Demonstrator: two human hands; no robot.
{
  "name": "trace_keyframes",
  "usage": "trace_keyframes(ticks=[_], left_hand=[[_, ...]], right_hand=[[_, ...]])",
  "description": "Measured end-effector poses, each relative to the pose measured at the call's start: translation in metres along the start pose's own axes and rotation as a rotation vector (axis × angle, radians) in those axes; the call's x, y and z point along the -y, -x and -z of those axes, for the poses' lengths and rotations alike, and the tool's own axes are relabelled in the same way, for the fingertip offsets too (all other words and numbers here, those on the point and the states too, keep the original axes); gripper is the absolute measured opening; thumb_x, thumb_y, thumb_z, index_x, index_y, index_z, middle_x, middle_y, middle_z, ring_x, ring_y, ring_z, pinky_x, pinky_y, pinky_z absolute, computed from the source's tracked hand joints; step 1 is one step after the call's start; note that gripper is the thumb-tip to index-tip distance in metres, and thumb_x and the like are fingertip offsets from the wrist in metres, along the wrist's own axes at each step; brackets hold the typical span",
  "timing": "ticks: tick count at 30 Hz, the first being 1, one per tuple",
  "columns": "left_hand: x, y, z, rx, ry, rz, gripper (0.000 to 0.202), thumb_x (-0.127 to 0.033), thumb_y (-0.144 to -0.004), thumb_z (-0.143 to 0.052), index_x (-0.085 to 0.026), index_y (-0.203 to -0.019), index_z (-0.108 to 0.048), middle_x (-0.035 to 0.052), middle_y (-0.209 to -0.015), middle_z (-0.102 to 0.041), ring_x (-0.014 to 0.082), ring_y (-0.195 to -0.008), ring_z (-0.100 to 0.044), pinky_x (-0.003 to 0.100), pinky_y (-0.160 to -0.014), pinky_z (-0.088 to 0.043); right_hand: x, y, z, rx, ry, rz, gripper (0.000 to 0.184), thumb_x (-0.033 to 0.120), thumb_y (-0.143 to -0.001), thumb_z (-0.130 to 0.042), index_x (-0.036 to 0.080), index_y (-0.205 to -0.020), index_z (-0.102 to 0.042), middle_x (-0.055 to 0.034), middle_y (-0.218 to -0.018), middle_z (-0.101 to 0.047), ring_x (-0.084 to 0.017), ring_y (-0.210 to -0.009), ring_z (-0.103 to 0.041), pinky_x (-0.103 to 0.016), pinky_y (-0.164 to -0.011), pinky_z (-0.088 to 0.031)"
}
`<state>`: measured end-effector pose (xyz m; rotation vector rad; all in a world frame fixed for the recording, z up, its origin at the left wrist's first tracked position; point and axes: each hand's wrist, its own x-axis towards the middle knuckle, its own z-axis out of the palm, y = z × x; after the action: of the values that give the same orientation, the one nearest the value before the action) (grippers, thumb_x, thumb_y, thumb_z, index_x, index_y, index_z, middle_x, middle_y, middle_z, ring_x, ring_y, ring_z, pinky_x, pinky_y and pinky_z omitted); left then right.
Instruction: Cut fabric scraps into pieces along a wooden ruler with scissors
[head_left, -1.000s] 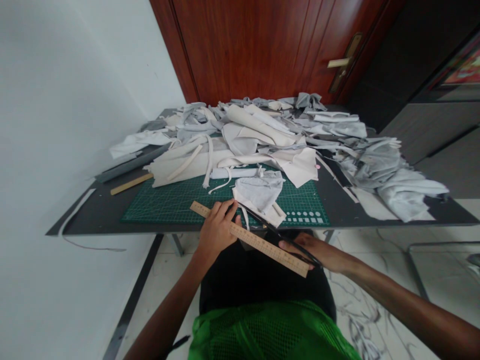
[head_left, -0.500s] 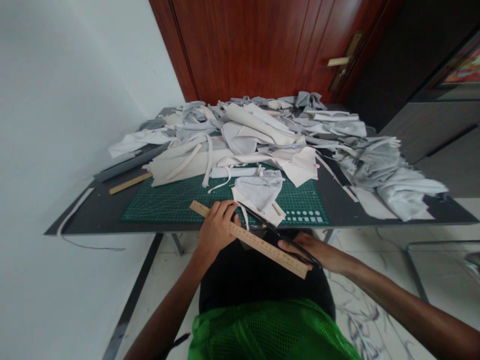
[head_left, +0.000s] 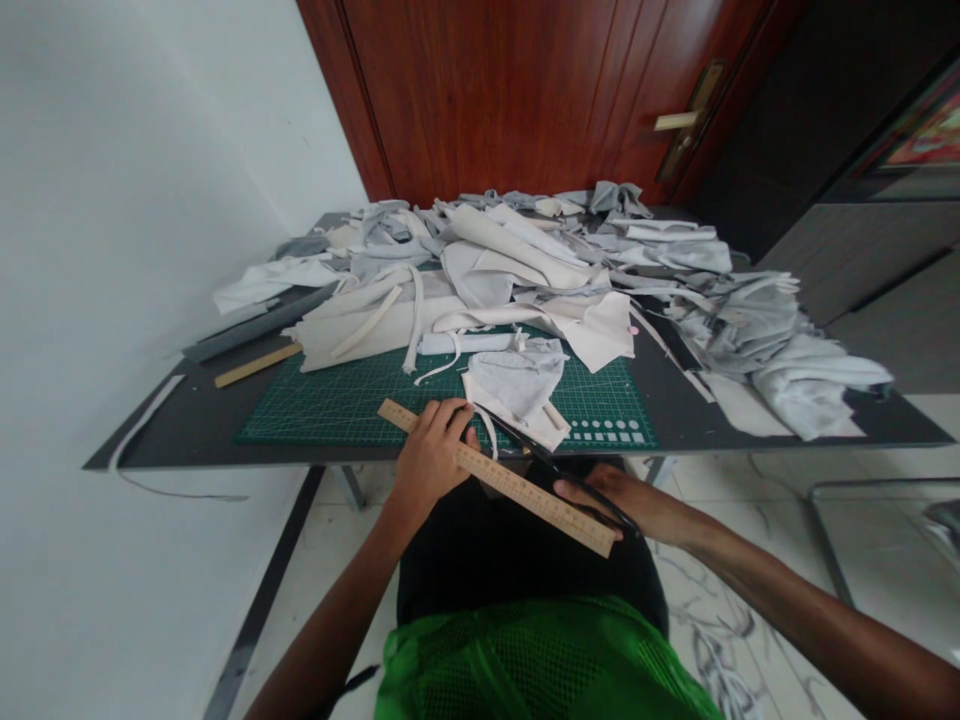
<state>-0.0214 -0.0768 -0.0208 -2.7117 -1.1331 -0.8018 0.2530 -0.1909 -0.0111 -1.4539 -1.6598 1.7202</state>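
My left hand (head_left: pixel 435 447) is closed over a wooden ruler (head_left: pixel 532 492), which slants down to the right past the table's front edge. Between my fingertips and the ruler, a narrow white strip (head_left: pixel 487 430) curls out. Black-handled scissors (head_left: pixel 592 494) are in my right hand (head_left: pixel 630 500), their blades pointing up and left toward my left fingertips. The ruler's lower end lies in front of the right hand and partly hides its fingers. Just beyond the blades, a grey-white cloth piece (head_left: pixel 517 375) rests on a pale piece with a straight edge (head_left: pixel 551 430).
A green cutting mat (head_left: pixel 337 405) covers the front middle of the dark table (head_left: pixel 187 430). Heaped cloth scraps (head_left: pixel 517 245) fill the back, with more crumpled cloth (head_left: pixel 810 375) at right. A wooden stick (head_left: pixel 257 365) lies left. Behind stands a red-brown door (head_left: pixel 487 100).
Hardly anything differs. The view has shifted very slightly; both hands, the ruler and the scissors keep their places.
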Motion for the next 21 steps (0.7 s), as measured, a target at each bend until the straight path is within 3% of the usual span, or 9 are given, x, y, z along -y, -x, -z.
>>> trace_keyframes(ticks=[8,16,21], left_hand=[[0.009,-0.002,0.006,0.06,0.036,-0.088,0.03,-0.022,-0.101,-0.049,-0.014,-0.122,-0.067,0.0158,-0.122,-0.066,0.0312,-0.109,-0.059,0.048,-0.098,-0.054],[0.006,-0.004,0.005,0.054,0.036,-0.045,0.028,-0.028,-0.104,-0.049,-0.015,-0.121,-0.066,0.0148,-0.119,-0.067,0.031,-0.109,-0.06,0.048,-0.097,-0.054],[0.005,-0.004,0.005,0.021,0.063,-0.041,0.024,-0.026,-0.103,-0.05,-0.016,-0.118,-0.065,0.0136,-0.118,-0.067,0.0297,-0.109,-0.061,0.045,-0.098,-0.054]], right_hand=[[-0.013,-0.003,0.0,0.008,-0.173,-0.059,0.068,0.081,-0.088,-0.057,0.017,-0.063,-0.056,0.0041,-0.048,-0.047,-0.006,-0.04,-0.037,-0.021,-0.04,-0.023],[0.011,-0.004,-0.005,-0.025,-0.147,-0.145,0.074,0.089,-0.078,-0.058,0.019,-0.056,-0.053,0.0055,-0.04,-0.042,-0.006,-0.035,-0.034,-0.021,-0.038,-0.023],[0.011,-0.007,-0.009,-0.042,-0.189,-0.153,0.073,0.087,-0.078,-0.059,0.02,-0.052,-0.05,0.0055,-0.04,-0.041,-0.005,-0.034,-0.034,-0.021,-0.036,-0.025]])
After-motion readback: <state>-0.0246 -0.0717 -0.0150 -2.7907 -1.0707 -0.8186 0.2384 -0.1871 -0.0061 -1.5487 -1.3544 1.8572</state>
